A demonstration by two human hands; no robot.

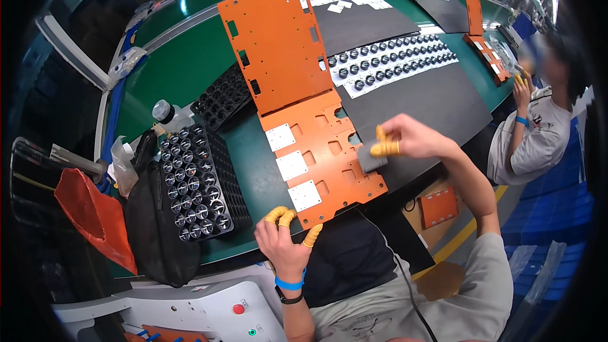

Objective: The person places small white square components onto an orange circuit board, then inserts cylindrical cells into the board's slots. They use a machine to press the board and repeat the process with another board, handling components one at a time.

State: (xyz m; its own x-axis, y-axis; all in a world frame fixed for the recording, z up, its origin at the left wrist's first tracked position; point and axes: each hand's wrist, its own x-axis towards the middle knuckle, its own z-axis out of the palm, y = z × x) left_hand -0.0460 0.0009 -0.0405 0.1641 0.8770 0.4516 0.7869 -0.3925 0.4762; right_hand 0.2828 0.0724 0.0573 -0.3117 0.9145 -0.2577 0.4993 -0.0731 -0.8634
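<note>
Left hand [285, 245] rests half open at orange board [326, 166]. Right hand [406, 139] curls by grey block [370, 160]; can't tell if held.

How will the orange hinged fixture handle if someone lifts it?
Probably stiff: the orange fixture has broad, flat panels showing no sag. Its opened lid would likely swing along the seam. The three white plates might slide if it tilts; no clamp shows over them.

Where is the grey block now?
In the head view, the grey block is right of centre, by the right edge of the orange plate, below the right hand.
</note>
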